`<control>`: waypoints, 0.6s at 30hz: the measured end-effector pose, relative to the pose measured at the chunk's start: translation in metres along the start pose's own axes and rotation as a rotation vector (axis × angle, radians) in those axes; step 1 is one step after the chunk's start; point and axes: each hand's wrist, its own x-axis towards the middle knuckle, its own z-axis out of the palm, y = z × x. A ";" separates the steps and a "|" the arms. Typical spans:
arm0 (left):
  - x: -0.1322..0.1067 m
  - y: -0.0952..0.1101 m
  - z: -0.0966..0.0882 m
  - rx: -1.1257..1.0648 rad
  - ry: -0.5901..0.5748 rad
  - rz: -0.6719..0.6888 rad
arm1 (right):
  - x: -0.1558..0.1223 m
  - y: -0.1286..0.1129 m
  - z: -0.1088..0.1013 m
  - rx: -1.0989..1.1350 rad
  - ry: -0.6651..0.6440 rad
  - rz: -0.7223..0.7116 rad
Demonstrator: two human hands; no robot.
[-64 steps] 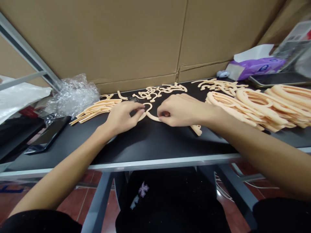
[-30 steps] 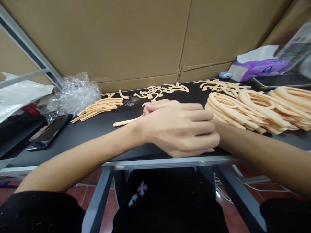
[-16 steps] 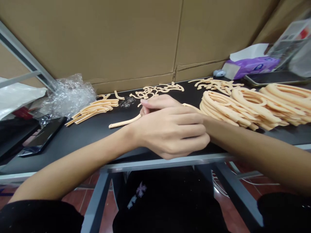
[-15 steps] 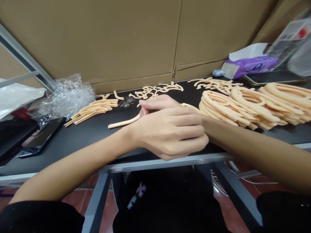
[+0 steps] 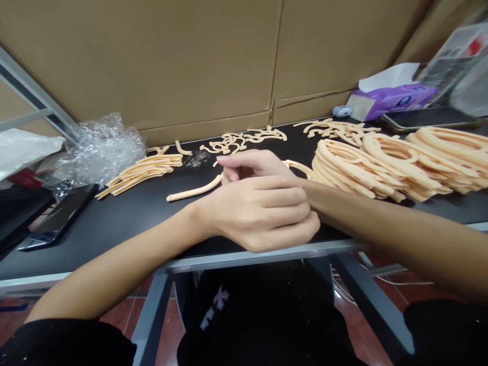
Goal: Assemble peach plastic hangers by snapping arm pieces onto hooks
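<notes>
My left hand (image 5: 259, 213) is closed, with its fingers curled under, and crosses in front of my right wrist. Its palm side is hidden, so anything inside it does not show. Behind it, my right hand (image 5: 251, 163) is loosely curled, thumb pointing left, with nothing visible between thumb and fingers. Much of that hand is covered by the left one. A curved tan strip (image 5: 194, 192) with a small hole near its end lies on the black table just left of both hands. Close behind the right wrist are tan pieces, partly hidden.
Stacked tan ring-shaped pieces (image 5: 354, 165) lie at right, with small branched pieces (image 5: 339, 129) behind. Curved scraps (image 5: 229, 142) sit by the cardboard wall (image 5: 171, 61). Leftward are straight strips (image 5: 141, 173), bubble wrap (image 5: 110, 147) and a phone (image 5: 61, 216). A purple tissue pack (image 5: 392, 101) stands back right.
The view has shifted slightly. My hands stay crossed, the left one having slid a little to the left and down the right wrist. The strip on the table lies as before.
</notes>
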 end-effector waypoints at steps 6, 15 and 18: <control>-0.044 -0.026 -0.021 0.474 0.158 0.085 | 0.010 0.023 -0.004 0.452 0.335 0.123; -0.142 -0.068 -0.093 0.678 0.407 -1.098 | 0.022 0.050 -0.025 0.147 0.579 -0.006; -0.141 -0.068 -0.090 0.576 0.312 -1.118 | 0.021 0.050 -0.023 0.099 0.573 -0.014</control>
